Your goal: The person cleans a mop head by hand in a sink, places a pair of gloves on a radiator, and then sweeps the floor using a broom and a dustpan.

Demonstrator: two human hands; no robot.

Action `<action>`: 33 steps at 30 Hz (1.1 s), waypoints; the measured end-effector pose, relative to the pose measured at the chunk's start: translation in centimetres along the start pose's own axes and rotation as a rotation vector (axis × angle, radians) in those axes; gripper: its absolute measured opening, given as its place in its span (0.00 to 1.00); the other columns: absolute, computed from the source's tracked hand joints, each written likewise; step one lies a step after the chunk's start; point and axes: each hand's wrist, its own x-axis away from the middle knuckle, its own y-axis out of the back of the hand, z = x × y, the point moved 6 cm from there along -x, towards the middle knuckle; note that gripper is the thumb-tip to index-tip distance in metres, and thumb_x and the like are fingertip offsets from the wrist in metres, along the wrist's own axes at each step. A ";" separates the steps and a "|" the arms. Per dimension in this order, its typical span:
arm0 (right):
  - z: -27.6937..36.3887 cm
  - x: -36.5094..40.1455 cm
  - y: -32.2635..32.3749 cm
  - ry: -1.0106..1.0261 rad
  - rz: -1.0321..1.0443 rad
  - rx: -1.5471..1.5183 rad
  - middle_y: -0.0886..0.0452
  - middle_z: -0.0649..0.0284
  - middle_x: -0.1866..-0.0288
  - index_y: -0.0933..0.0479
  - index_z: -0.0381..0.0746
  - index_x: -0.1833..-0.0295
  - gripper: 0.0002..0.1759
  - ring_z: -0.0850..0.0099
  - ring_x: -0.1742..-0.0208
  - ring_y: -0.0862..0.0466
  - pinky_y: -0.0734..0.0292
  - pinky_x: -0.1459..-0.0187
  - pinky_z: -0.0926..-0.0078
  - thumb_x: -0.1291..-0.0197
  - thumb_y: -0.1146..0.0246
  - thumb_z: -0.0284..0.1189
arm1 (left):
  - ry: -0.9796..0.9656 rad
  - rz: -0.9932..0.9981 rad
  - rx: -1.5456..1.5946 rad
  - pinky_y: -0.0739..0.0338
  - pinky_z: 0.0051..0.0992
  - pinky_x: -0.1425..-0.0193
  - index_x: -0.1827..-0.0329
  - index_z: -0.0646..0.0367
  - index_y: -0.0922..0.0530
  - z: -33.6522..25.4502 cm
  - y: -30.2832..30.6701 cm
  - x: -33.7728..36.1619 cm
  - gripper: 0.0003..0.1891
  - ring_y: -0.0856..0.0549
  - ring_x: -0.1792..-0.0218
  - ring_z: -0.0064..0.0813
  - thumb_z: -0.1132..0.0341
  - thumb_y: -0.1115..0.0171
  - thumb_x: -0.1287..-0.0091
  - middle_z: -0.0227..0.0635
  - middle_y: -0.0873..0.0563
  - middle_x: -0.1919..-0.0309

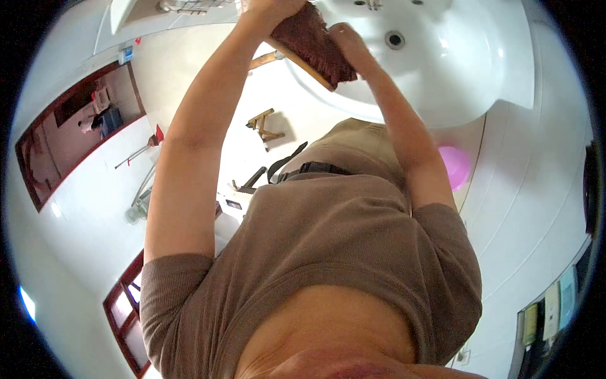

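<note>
Overhead-down view, both arms stretched out to the white sink (461, 69).

- Object: a brush (312, 41) with dark red-brown bristles on a pale wooden back, held tilted over the near rim of the sink. Its low corner hangs just above the rim and the rest lies over the bowl. It could be a wad of cloth on a slat; the bristle texture is hard to confirm.
- Left hand (273, 9): clamped over the brush's end nearest the sink's back edge, fingers wrapped round it. Part of the hand is cut off by the frame.
- Right hand (349, 43): closed on the brush's edge on the drain side, knuckles toward the drain hole (395, 40).
- Around the sink: a pink basin (456, 165) on the floor beneath its near edge, and a small wooden stool (262, 126) on the floor well clear of its left side.

Judgement on the step: this looks like two-handed work on the brush at the bowl. To do it well:

- Move the whole brush inward toward the drain, so the low corner clears the rim and any drips fall in the bowl, not on the floor or shirt.
- Let the left hand anchor the wooden back while the right works the bristles.
- Angle the bristles down toward the drain.
- Hold the elbows in, since the reach is long and a wet wooden back may slip.
</note>
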 end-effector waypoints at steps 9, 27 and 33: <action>0.2 -5.8 -3.2 -0.562 0.194 -0.795 0.29 0.55 0.41 0.34 0.35 0.37 0.38 0.64 0.41 0.29 0.36 0.39 0.68 0.38 0.53 0.57 | 0.068 0.100 0.095 0.23 0.42 0.55 0.60 0.61 0.19 -0.1 0.2 0.9 0.20 0.15 0.61 0.43 0.52 0.47 0.40 0.48 0.16 0.65; 9.4 -5.1 -3.1 0.074 -0.302 0.070 0.21 0.39 0.61 0.25 0.28 0.57 0.24 0.44 0.60 0.21 0.26 0.61 0.56 0.35 0.59 0.38 | 0.162 0.163 0.095 0.22 0.31 0.54 0.56 0.54 0.18 0.7 2.3 1.7 0.14 0.16 0.55 0.34 0.62 0.42 0.45 0.37 0.16 0.58; 8.8 -5.4 -2.6 0.064 -0.287 0.110 0.22 0.38 0.66 0.24 0.28 0.61 0.21 0.43 0.63 0.22 0.26 0.65 0.54 0.37 0.56 0.34 | 0.231 0.199 0.149 0.23 0.34 0.55 0.61 0.55 0.17 0.3 2.3 2.1 0.15 0.16 0.58 0.38 0.58 0.47 0.42 0.40 0.15 0.61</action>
